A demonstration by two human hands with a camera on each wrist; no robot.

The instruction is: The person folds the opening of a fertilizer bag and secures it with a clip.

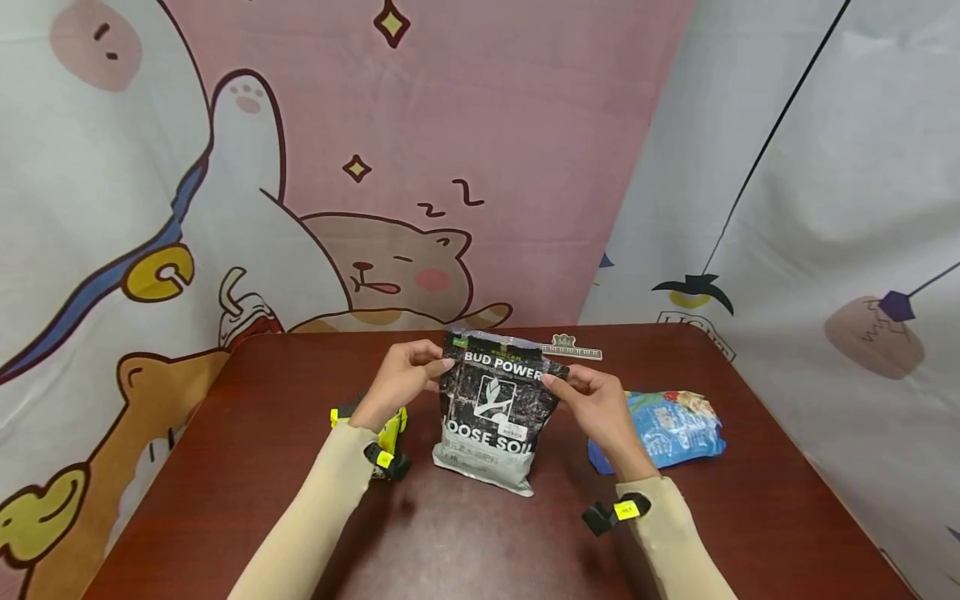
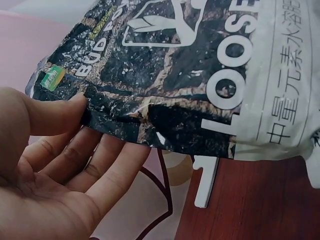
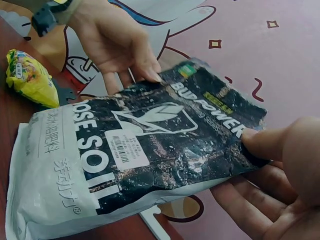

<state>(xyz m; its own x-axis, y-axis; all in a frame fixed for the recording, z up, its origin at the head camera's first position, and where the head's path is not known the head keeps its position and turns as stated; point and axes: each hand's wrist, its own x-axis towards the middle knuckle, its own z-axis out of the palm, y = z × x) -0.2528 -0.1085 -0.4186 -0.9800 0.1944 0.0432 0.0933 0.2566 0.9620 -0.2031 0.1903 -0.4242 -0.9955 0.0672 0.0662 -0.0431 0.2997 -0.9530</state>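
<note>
Soil bag (image 1: 487, 421) btwn L grip (image 1: 400, 377), R grip (image 1: 602, 411)

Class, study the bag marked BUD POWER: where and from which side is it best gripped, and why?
The bag is probably best pinched near both upper corners, one hand from each side, as the left hand and right hand do. Its top end is up and looks thin and flat, easy to pinch, while the pale lower end looks fuller.
</note>
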